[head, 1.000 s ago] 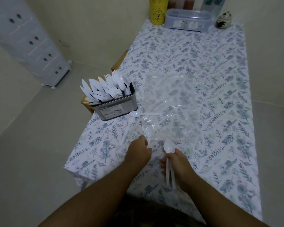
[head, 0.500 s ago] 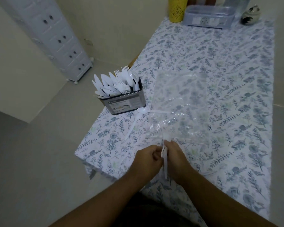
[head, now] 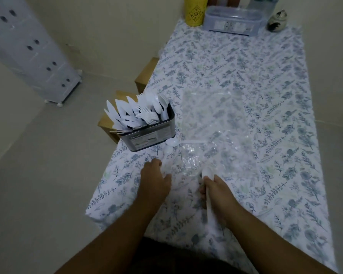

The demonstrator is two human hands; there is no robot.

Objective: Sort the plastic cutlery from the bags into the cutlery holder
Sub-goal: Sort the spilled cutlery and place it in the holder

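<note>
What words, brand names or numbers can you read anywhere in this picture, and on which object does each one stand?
Cutlery holder: short brand word on its label, too blurred to read; smaller print also unreadable.
Clear storage box: front label, too small to read.
Nothing else carries text.

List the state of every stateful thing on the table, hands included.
left hand: open, fingers reaching toward the bag's edge
right hand: grips white spoons
plastic bag: flat, nearly emptied
loose spoon: lying beside the holder
cutlery holder: upright, packed with knives, forks, spoons
clear box: lid on
</note>
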